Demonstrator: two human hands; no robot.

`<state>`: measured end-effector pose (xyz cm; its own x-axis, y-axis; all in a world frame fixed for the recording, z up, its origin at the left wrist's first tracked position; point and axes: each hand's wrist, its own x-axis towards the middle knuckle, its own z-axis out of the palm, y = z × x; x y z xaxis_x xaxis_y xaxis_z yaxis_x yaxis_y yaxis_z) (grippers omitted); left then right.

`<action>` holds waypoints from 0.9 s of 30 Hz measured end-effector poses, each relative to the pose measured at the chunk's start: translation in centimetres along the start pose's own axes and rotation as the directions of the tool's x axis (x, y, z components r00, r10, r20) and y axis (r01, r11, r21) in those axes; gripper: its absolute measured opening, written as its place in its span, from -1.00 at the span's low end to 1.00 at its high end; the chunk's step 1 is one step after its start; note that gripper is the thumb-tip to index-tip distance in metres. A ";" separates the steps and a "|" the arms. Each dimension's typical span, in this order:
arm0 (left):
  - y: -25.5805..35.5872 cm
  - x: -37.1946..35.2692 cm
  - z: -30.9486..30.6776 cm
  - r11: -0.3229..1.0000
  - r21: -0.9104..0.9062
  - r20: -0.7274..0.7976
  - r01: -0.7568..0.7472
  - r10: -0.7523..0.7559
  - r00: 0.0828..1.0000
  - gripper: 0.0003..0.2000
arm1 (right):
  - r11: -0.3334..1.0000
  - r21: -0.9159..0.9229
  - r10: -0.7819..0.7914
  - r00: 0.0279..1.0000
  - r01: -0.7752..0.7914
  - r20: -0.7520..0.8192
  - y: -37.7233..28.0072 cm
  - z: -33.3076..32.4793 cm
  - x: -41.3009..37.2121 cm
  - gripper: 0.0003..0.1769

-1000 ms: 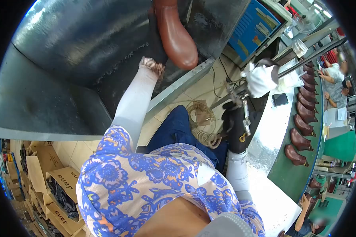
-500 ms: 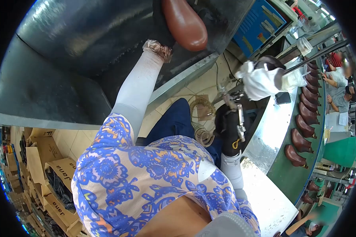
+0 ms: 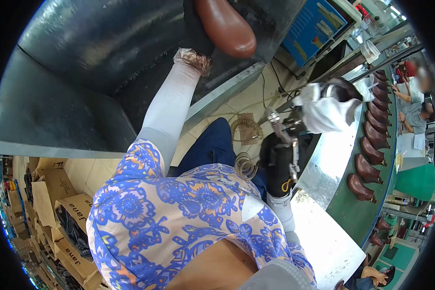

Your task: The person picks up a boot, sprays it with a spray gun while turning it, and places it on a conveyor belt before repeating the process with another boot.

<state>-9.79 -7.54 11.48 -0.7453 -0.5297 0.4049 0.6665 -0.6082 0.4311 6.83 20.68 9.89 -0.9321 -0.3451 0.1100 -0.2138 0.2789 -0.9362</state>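
Note:
A glossy reddish-brown shoe (image 3: 227, 31) shows toe down at the top, cut off by the frame edge. My left hand (image 3: 196, 30), in a black glove, is against its left side and holds it; the fingers blend into the dark background. Brown wrapping circles that wrist above a white sleeve. Lower right, my right hand (image 3: 274, 162), also black-gloved, is closed around a metal spray gun (image 3: 291, 140). A round cup wrapped in white cloth (image 3: 324, 111) sits at the gun's far end, slightly blurred.
Dark metal booth walls (image 3: 58, 96) surround the shoe. A coiled hose (image 3: 245, 166) hangs near my legs. Brown boots (image 3: 367, 169) line a green conveyor (image 3: 343, 212) at right. Beyond it are people (image 3: 415, 116). Cardboard boxes (image 3: 77, 208) stand lower left; a blue panel (image 3: 307, 34) is upper right.
The cloth-wrapped cup and spray gun have tilted, with the cup shifting right. The brown shoe has moved slightly up and right. A person at the lower right has changed posture.

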 end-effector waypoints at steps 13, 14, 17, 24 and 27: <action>-0.7 -4.7 5.6 0.946 0.118 -0.164 -0.302 0.319 0.934 -0.52 | 0.993 -0.095 0.058 0.996 -0.065 -0.074 3.1 0.3 1.1 -0.66; -0.7 -5.2 5.7 0.945 0.124 -0.166 -0.304 0.322 0.932 -0.51 | 0.986 -0.042 0.154 0.982 -0.159 -0.108 3.6 0.1 1.3 -0.66; -1.2 -4.2 3.8 0.886 0.186 -0.083 -0.425 0.445 0.892 -0.46 | 0.923 -0.294 0.223 0.967 -0.250 -0.124 2.0 -0.4 1.4 -0.62; -1.4 -4.9 4.5 0.914 0.092 -0.107 -0.396 0.404 0.908 -0.48 | 0.970 -0.125 -0.204 0.978 0.207 0.037 1.7 0.2 1.3 -0.64; -1.4 -4.6 4.0 0.927 0.124 -0.100 -0.354 0.367 0.925 -0.50 | 0.992 0.037 0.126 0.980 -0.121 -0.157 2.2 -0.2 2.5 -0.69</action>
<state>-7.22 -1.89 12.20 -0.4469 -0.7719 0.4521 0.8839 -0.3033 0.3559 4.01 20.65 8.17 -0.9859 -0.1620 0.0427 -0.0883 0.2855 -0.9543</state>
